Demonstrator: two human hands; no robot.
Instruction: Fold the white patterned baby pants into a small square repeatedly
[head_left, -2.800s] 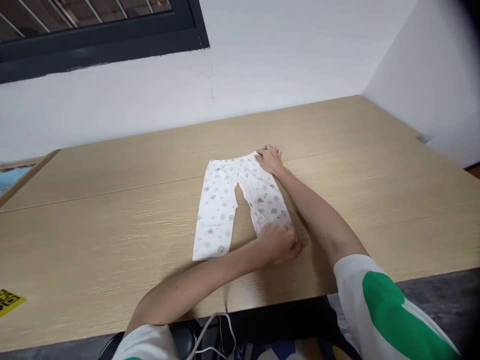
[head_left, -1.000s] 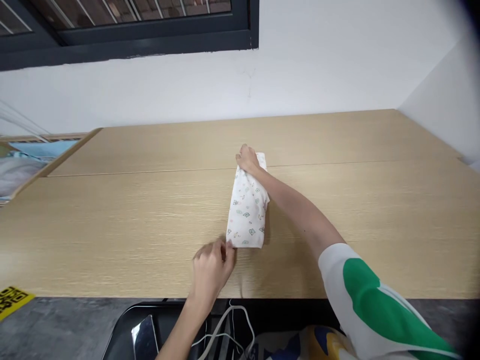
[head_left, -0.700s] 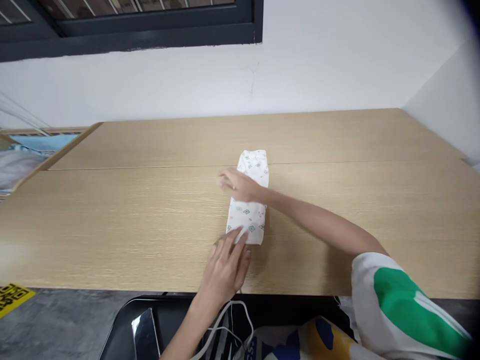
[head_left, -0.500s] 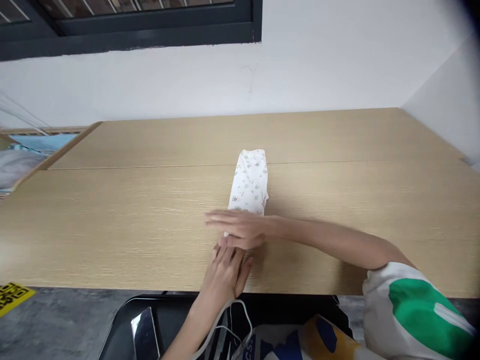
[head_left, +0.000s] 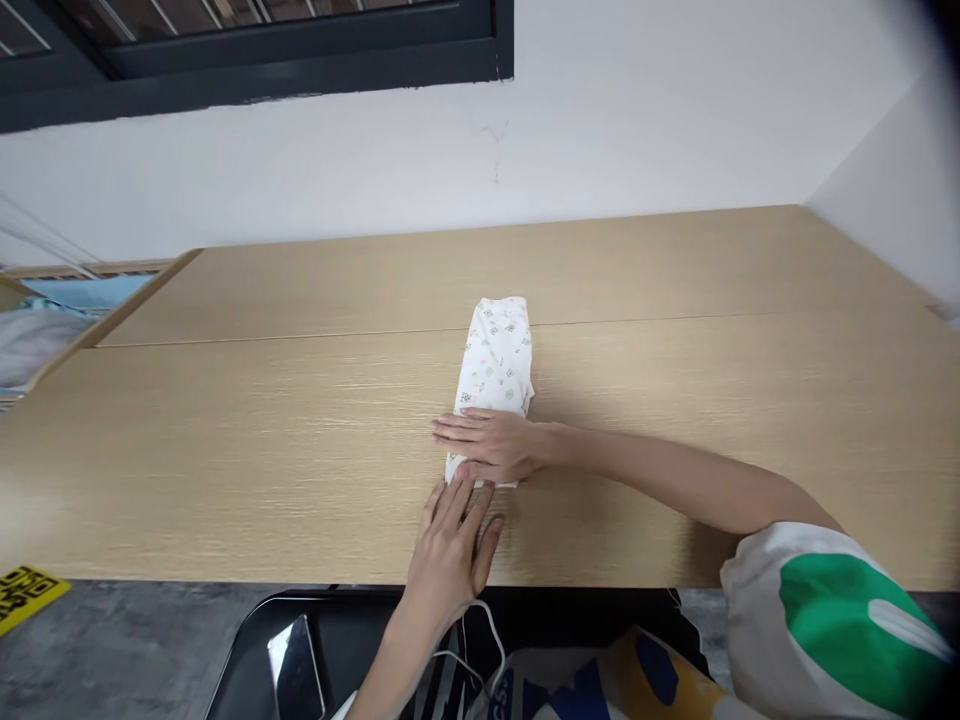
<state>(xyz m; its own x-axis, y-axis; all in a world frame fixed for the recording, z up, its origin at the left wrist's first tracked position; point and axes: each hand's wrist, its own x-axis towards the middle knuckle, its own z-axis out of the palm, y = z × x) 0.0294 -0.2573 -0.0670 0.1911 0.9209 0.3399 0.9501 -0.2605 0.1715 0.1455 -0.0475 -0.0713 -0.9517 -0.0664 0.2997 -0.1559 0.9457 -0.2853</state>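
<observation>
A folded white cloth with a small printed pattern lies lengthwise on the wooden table, forming a narrow strip. Across its near part rests my right hand, laid flat with fingers stretched to the left. My left hand touches the cloth's near end with its fingertips, fingers spread and pointing away from me. The fingertips of the left hand meet the edge of the right hand. Part of the cloth is hidden under the right hand.
The pale wooden table runs back to a white wall beneath a dark window frame. Below its front edge, a phone lies on a black chair seat, near a white cable. A yellow printed tag shows at left.
My right hand, blurred and passing over the cloth before, now lies still and flat on it, slightly to the right. The left hand stays at the near end with its fingers more spread.
</observation>
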